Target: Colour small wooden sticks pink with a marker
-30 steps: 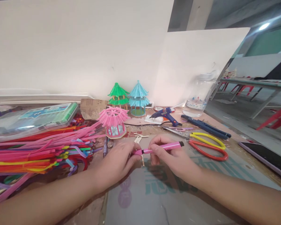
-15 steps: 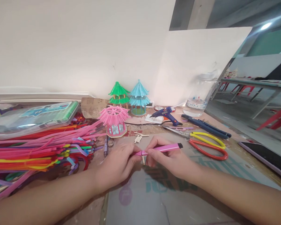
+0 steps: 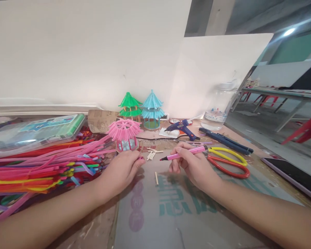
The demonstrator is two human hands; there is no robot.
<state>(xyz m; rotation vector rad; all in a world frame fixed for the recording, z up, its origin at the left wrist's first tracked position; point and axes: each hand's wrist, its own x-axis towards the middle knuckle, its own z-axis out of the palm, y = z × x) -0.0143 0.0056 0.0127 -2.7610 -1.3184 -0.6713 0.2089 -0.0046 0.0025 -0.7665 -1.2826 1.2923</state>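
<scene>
My right hand point(image 3: 194, 166) grips a pink marker point(image 3: 186, 153) with its bare tip pointing left. My left hand point(image 3: 123, 169) is curled closed just left of the tip, apart from it, with a small pink piece at its fingertips that looks like the marker's cap. A short wooden stick point(image 3: 156, 178) lies on the grey mat point(image 3: 197, 214) between the two hands. Several more short sticks point(image 3: 151, 154) lie just beyond. A pink pavilion model point(image 3: 124, 135) stands right behind my left hand.
A heap of coloured pipe cleaners point(image 3: 41, 166) and a plastic box point(image 3: 36, 131) fill the left. Green point(image 3: 130, 105) and blue point(image 3: 152, 109) pavilion models stand by the wall. A glue gun point(image 3: 182, 128), scissors point(image 3: 230, 162), blue pliers point(image 3: 225, 140), a bottle point(image 3: 217, 107) and a dark tablet point(image 3: 292, 173) lie to the right.
The hands, joined on the marker before, have drawn apart. The cap end has come off with the left hand, and the right hand has lifted the marker up and right, tip bare.
</scene>
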